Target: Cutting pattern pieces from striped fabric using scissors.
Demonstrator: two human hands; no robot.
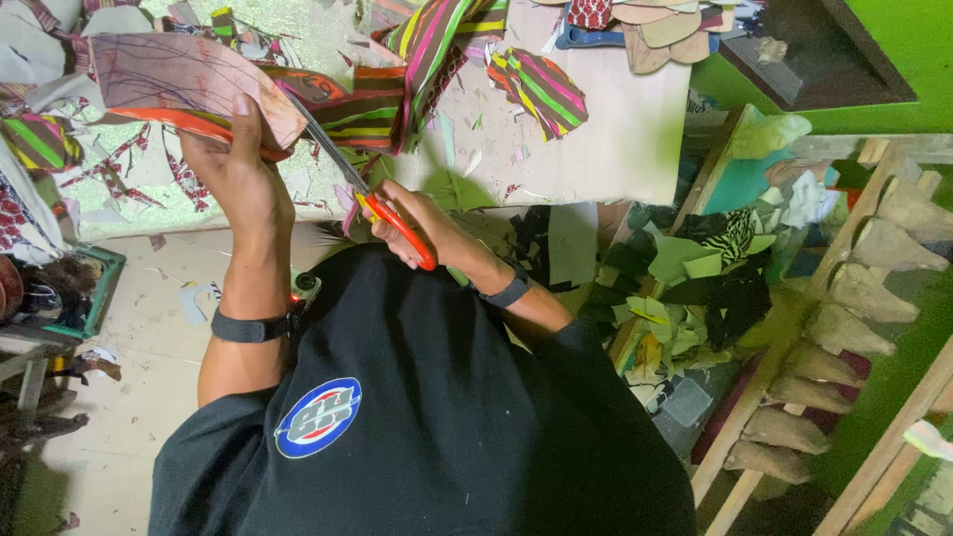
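Orange-handled scissors (382, 213) in right hand (427, 230); left hand (233, 164) grips fabric piece (189, 79).

A round badge (318, 417) sits on the black shirt, below the left hand (238, 169) and well under the right hand (427, 228). It is blue with a white ring and red and white marks inside. No packages, signs or screens show.

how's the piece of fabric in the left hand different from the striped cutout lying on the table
The fabric piece is held up off the table by the left hand, with the scissors in the right hand at its edge; the striped cutout lies flat and untouched. The held piece is larger and mostly pale pinkish with an orange edge; the cutout has bright stripes. Both are cut cloth.
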